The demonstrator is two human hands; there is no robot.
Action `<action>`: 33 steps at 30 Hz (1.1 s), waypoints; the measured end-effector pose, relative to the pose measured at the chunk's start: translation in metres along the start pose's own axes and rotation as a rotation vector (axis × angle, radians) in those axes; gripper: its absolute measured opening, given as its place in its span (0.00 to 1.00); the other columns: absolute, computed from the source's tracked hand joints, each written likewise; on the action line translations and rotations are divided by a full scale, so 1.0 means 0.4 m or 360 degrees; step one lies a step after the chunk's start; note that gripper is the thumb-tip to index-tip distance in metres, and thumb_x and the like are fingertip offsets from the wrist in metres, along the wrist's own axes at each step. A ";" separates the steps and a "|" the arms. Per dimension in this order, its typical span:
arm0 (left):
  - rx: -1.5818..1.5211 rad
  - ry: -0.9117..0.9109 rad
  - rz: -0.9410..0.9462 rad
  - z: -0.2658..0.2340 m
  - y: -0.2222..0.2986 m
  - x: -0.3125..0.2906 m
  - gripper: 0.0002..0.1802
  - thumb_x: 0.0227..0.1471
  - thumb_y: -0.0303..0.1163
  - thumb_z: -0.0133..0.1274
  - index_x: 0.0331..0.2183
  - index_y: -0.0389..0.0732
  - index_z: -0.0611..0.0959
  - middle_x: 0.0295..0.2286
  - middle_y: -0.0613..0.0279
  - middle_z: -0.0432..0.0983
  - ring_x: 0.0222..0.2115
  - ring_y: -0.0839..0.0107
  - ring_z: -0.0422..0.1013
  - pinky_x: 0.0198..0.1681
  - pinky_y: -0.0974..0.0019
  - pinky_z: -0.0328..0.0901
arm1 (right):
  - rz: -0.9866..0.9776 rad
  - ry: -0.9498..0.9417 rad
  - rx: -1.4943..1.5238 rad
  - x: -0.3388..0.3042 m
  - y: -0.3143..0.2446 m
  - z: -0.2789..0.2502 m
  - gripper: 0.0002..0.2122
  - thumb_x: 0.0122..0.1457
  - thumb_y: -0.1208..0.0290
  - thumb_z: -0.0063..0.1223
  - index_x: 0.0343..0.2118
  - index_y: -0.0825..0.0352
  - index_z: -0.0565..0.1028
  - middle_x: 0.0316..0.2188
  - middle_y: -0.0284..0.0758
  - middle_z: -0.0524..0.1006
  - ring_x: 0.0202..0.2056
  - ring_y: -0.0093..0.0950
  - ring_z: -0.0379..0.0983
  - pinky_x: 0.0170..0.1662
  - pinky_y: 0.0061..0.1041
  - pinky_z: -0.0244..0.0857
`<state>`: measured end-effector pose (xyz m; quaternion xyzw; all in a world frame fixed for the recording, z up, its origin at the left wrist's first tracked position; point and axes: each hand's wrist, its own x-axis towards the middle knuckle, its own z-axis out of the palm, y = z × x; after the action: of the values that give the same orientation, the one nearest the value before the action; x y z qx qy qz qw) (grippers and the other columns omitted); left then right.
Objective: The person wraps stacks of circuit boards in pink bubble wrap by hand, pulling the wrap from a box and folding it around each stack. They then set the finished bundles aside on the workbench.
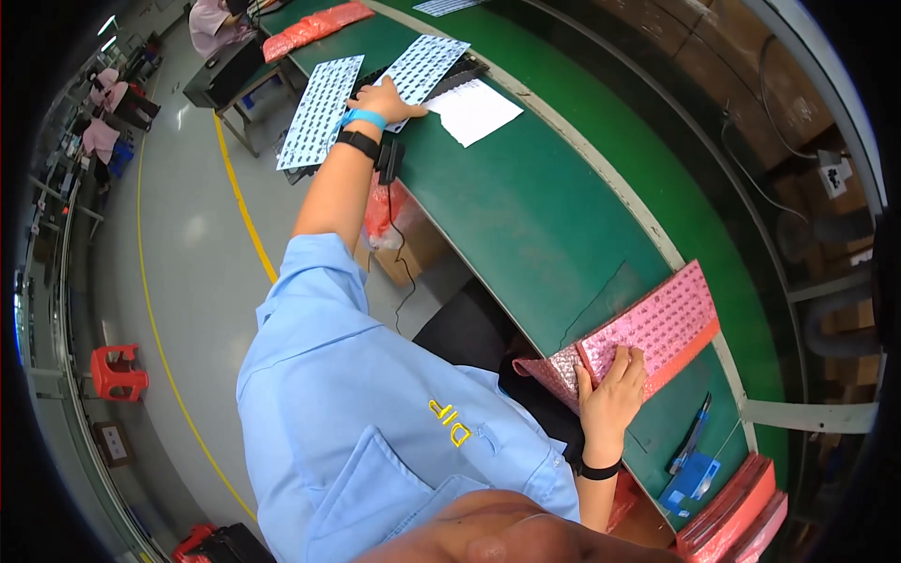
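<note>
My left hand (383,101) reaches far forward, its fingers spread over the inner edge of a white sheet with rows of dark marks (427,66). A second patterned sheet (321,113) lies to the left of this hand. Dark trays (466,70) show partly beneath the sheets. At the near right, my right hand (612,394) lies with fingers apart on a pink bubble-wrap bag (662,324). Rows of dark marks show through the bag, and its crumpled near end hangs at the table edge. What the fingertips of my left hand press on is partly hidden.
White paper (481,113) lies right of the far sheets on the green table (526,225). A cutter knife (692,433) and blue tool (692,480) sit near red packages (737,516). A black cable (404,253) hangs at the left edge. Other people (218,28) sit farther off.
</note>
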<state>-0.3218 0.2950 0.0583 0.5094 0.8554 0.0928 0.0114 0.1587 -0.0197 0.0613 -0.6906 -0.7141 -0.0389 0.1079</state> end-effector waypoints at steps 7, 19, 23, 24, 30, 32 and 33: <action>-0.0532 0.0393 0.0538 -0.056 0.103 -0.233 0.55 0.29 0.55 0.65 0.58 0.43 0.65 0.49 0.41 0.68 0.51 0.46 0.65 0.54 0.49 0.58 | -0.0091 0.0058 0.0371 -0.019 0.052 -0.036 0.29 0.47 0.63 0.65 0.51 0.69 0.67 0.50 0.48 0.68 0.48 0.46 0.68 0.48 0.39 0.65; -0.1192 0.0033 0.1954 -0.113 0.399 -0.925 0.56 0.27 0.44 0.71 0.58 0.39 0.63 0.48 0.43 0.67 0.46 0.46 0.66 0.53 0.49 0.59 | 0.0760 0.0360 0.2587 0.253 0.351 -0.202 0.07 0.65 0.69 0.46 0.40 0.67 0.72 0.23 0.27 0.72 0.13 0.13 0.52 0.14 0.16 0.43; -0.1464 -0.0265 0.2147 -0.023 0.415 -0.931 0.52 0.31 0.40 0.72 0.57 0.38 0.65 0.45 0.45 0.69 0.43 0.49 0.68 0.49 0.54 0.63 | 0.0872 0.0210 0.2530 0.265 0.494 -0.096 0.07 0.64 0.71 0.48 0.41 0.68 0.71 0.20 0.27 0.71 0.11 0.12 0.50 0.14 0.17 0.40; -0.1502 -0.0290 0.2151 0.009 0.411 -0.914 0.48 0.33 0.38 0.71 0.56 0.38 0.68 0.44 0.48 0.70 0.42 0.51 0.68 0.47 0.56 0.64 | 0.0857 0.0104 0.2596 0.267 0.517 -0.069 0.07 0.64 0.72 0.48 0.42 0.68 0.71 0.20 0.27 0.71 0.12 0.12 0.52 0.14 0.17 0.41; -0.1483 -0.0708 0.1924 0.107 0.381 -0.882 0.32 0.39 0.35 0.67 0.49 0.39 0.78 0.37 0.55 0.74 0.36 0.58 0.71 0.39 0.62 0.67 | 0.0992 0.0068 0.2196 0.347 0.541 0.028 0.09 0.62 0.72 0.51 0.43 0.67 0.74 0.21 0.28 0.72 0.14 0.14 0.58 0.15 0.16 0.47; -0.1522 -0.0569 0.1940 0.084 0.384 -0.893 0.28 0.39 0.34 0.66 0.46 0.39 0.81 0.34 0.57 0.74 0.33 0.59 0.71 0.36 0.62 0.67 | 0.1107 0.0168 0.1822 0.384 0.549 0.070 0.09 0.61 0.71 0.53 0.43 0.66 0.77 0.22 0.28 0.74 0.15 0.17 0.62 0.17 0.17 0.53; -0.1541 -0.0503 0.1949 0.079 0.386 -0.896 0.26 0.40 0.34 0.66 0.45 0.39 0.82 0.32 0.58 0.75 0.31 0.59 0.71 0.35 0.62 0.67 | 0.1108 0.0161 0.1816 0.392 0.559 0.089 0.09 0.61 0.71 0.53 0.43 0.66 0.77 0.22 0.28 0.74 0.15 0.17 0.62 0.17 0.17 0.53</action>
<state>-0.0114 0.0581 0.0267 0.8346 0.2762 0.3707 0.2997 0.3740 0.1505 0.0383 -0.7128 -0.3523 0.3494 0.4957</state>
